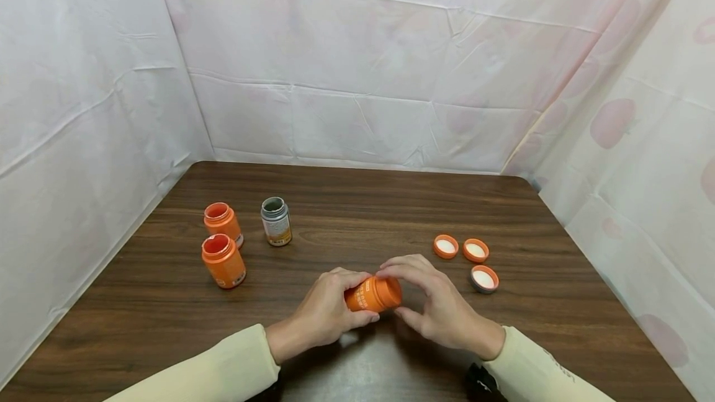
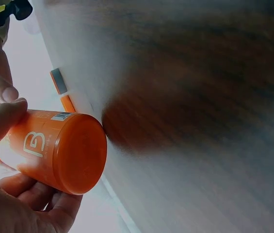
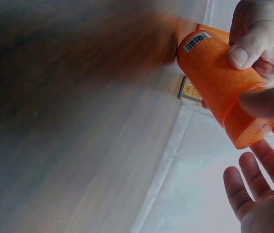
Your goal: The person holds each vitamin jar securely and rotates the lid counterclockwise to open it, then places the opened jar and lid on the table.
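An orange bottle (image 1: 364, 295) with its orange cap (image 1: 389, 291) on lies tilted between the two hands, low over the table. My left hand (image 1: 329, 306) grips its body, thumb on the near side and fingers round the far side. The bottle's round base (image 2: 82, 154) shows in the left wrist view. Around the cap is my right hand (image 1: 441, 306), its fingers spread rather loosely and the thumb by the near edge. In the right wrist view the thumb (image 3: 267, 104) overlaps the cap; how firmly it touches is unclear.
Two orange bottles without caps (image 1: 223, 262) and a grey uncapped bottle (image 1: 276, 222) stand upright at left on the dark wooden table (image 1: 357, 197). At right, two orange caps (image 1: 445, 246) and a grey-sided cap (image 1: 484, 279) lie with white insides up. Pale cloth (image 1: 357, 61) surrounds the table.
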Demonstrator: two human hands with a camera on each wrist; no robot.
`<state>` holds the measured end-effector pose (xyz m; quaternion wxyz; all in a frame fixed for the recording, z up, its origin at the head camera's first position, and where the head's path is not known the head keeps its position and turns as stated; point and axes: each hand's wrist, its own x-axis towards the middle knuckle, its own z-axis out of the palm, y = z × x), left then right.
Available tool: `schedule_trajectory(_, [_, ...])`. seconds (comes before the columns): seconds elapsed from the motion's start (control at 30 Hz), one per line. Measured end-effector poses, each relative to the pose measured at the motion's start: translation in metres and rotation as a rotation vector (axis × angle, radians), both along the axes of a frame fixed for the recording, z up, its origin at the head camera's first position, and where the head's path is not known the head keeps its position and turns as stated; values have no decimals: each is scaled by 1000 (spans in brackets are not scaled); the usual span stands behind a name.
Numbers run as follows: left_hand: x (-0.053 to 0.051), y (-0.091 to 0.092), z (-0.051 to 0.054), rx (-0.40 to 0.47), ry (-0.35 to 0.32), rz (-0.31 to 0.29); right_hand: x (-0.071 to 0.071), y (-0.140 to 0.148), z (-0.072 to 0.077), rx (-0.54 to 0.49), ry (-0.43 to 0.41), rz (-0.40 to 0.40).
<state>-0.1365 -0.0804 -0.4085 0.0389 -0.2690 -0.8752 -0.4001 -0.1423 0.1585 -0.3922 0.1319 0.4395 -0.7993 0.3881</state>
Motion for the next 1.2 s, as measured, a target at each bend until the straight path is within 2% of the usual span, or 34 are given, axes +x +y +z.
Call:
schedule_trajectory(0.17, [0,0,-1,2,-4,13,2,1,-1,11,-51,-58])
schedule_trajectory(0.43, [1,0,-2,11,-4,18,5,-1,-3,42,-74,-234])
schedule_trajectory(0.57, [1,0,-2,-1,-8,13,6,-2,-4,52,-113,-291])
schedule_trajectory(0.8, [2,0,-1,-18,-20,10,6,-4,-3,58,-191,-313])
schedule_trajectory(1.2, [2,0,-1,5,-48,-16,5,-5,-3,62,-200,-303])
